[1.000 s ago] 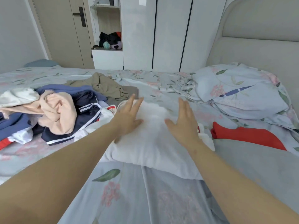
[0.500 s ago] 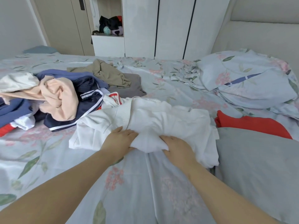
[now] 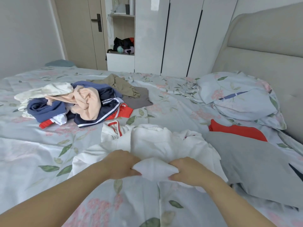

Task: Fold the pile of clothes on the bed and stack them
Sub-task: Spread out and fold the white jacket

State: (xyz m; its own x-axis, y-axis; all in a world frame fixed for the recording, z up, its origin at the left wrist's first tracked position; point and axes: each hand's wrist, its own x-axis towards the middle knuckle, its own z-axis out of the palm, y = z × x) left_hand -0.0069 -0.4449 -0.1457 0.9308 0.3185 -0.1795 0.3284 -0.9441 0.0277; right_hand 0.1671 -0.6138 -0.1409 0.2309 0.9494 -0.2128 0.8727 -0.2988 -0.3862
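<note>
Both hands at near edge of white garment (image 3: pixel 164 143) on bed (image 3: pixel 32 158). Left hand (image 3: pixel 120 163) and right hand (image 3: pixel 188 172) each curled, gripping bunched hem between them. Pile (image 3: pixel 75 104) far left, well apart.

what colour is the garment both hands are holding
The garment is white, seen best in the head view.

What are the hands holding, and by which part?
Both grip the white garment by its bunched near edge, the left hand and right hand side by side.
</note>
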